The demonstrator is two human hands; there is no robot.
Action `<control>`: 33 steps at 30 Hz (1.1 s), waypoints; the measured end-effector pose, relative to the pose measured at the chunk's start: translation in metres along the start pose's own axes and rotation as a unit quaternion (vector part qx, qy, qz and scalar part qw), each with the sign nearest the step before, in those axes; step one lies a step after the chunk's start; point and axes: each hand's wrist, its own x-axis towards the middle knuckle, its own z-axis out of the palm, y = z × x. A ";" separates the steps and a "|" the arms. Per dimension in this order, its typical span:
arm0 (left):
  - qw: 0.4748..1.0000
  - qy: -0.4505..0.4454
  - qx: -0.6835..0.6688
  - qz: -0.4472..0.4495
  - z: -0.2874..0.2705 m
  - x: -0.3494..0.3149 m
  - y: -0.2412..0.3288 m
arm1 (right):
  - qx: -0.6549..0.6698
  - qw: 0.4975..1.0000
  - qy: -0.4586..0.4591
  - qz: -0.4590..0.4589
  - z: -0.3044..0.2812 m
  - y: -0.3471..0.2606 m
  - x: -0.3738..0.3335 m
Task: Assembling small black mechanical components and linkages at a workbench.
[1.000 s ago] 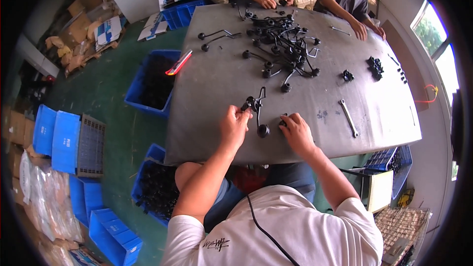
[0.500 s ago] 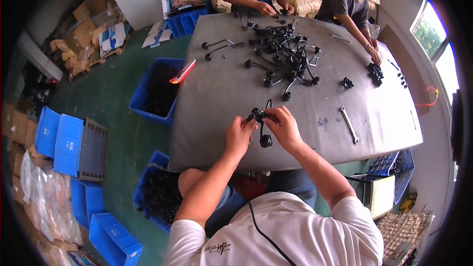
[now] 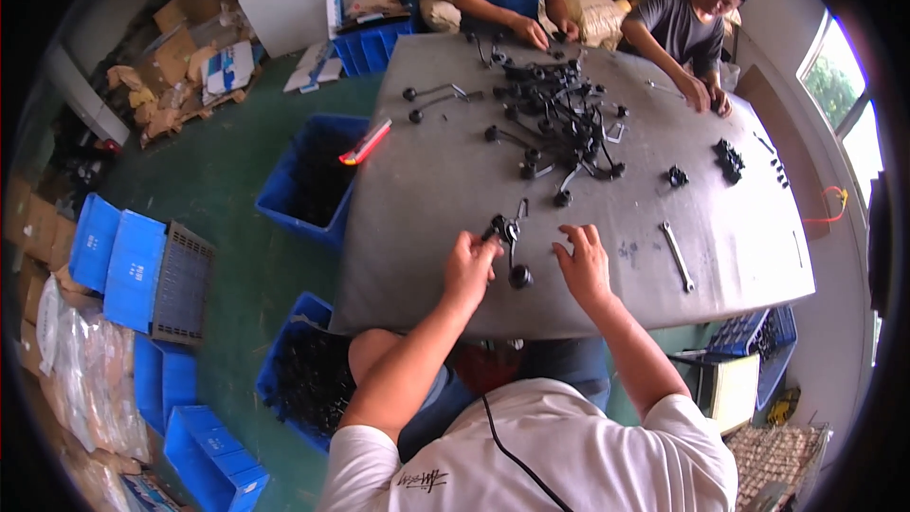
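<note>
My left hand point(image 3: 468, 271) is closed on a black metal rod part point(image 3: 514, 248). A round black knob sits at the part's near end, a narrow loop at its far end, and a black fitting at its middle beside my fingertips. Apart from it, to the right, my right hand point(image 3: 586, 268) is over the grey table point(image 3: 417, 190) with fingers spread and nothing in them. Beyond both hands lies a tangled heap of similar black rod parts point(image 3: 559, 114). A wrench point(image 3: 677, 256) rests to the right of my right hand.
Blue bins point(image 3: 353, 204) of black parts stand along the table's left side. A red utility knife point(image 3: 366, 143) lies at that edge. Small black fittings point(image 3: 729, 161) are grouped at the right. Two people work at the far side, their hands over the table.
My right hand has let go of the rod part and moved right, its fingers opening. My left hand still grips the part. The right-hand co-worker's hands have moved away from the small fittings.
</note>
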 end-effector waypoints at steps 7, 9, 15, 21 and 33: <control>0.998 0.012 0.057 0.038 -0.002 0.002 0.011 | 0.019 0.997 -0.078 -0.003 -0.013 0.008 0.003; 0.997 0.015 0.072 0.039 -0.002 0.001 0.010 | -0.024 0.994 -0.110 -0.012 -0.007 0.019 0.007; 0.994 0.007 0.107 0.022 0.009 -0.004 0.015 | 0.156 0.977 -0.146 0.008 -0.010 -0.006 0.021; 0.992 0.015 0.127 0.015 -0.005 -0.002 0.008 | 0.318 0.938 -0.135 0.010 0.009 -0.048 0.025; 0.989 0.028 0.124 0.070 -0.004 -0.003 0.002 | 0.059 0.983 -0.130 -0.115 0.006 -0.051 0.035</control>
